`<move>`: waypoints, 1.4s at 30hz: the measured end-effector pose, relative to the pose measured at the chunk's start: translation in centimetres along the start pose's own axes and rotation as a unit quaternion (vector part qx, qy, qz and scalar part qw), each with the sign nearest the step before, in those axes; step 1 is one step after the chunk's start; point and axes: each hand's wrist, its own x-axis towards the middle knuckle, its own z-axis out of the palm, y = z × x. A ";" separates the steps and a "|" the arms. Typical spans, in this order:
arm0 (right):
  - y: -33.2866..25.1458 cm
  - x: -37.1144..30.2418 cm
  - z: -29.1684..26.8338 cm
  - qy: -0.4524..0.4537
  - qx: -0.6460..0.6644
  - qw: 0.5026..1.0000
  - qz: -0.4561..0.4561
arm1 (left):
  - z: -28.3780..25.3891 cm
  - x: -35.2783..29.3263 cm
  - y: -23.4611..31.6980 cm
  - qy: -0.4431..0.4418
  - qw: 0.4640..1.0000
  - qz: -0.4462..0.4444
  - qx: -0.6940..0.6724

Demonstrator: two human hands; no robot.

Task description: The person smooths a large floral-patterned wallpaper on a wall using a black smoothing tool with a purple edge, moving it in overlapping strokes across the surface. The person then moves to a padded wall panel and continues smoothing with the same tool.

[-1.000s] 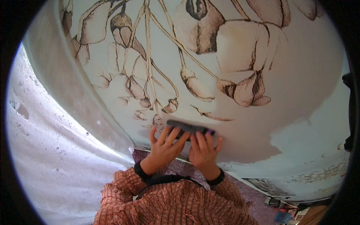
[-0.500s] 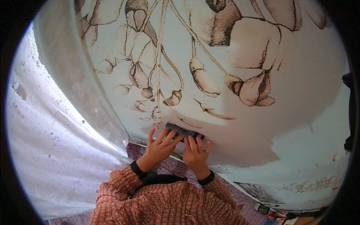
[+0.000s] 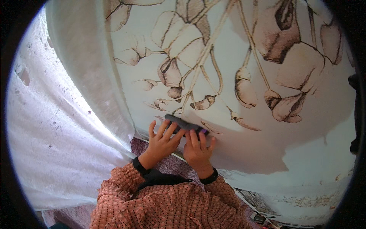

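Note:
A dark grey, soft-looking bar-shaped pad [image 3: 185,124] with a small purple patch near its right end lies against a large pale sheet [image 3: 244,152] printed with sepia flowers and stems. My left hand [image 3: 162,141] grips its left half, fingers stretched over the near edge. At the right half, my right hand [image 3: 199,150] holds it with bent fingers. The pad's underside is hidden. Its upper edge touches the lowest small buds of the print. Each wrist has a black band, below which patterned orange-pink sleeves [image 3: 126,179] show.
White draped fabric [image 3: 68,145] hangs along the left, beside a pale curtain-like strip [image 3: 80,57]. Purplish carpet [image 3: 167,164] shows below my hands. A small dark object [image 3: 258,218] lies at the lower right, and dark shapes [image 3: 353,145] stand at the right rim.
The printed flowers have shifted rightward in view as my head turned. Both hands and the pad have moved left across the print, keeping their hold; the pad is slightly more tilted.

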 end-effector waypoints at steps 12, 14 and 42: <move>-1.3 8.4 -1.4 0.029 0.013 0.999 0.014 | -3.7 4.9 -3.8 0.072 0.995 -0.056 0.030; -1.7 7.8 -0.5 0.040 0.006 0.999 -0.009 | -3.0 4.1 -4.0 0.052 0.995 -0.079 0.016; -7.6 0.8 6.7 -0.176 0.105 0.971 -0.124 | 1.2 -9.1 -7.4 -0.147 0.977 -0.154 -0.028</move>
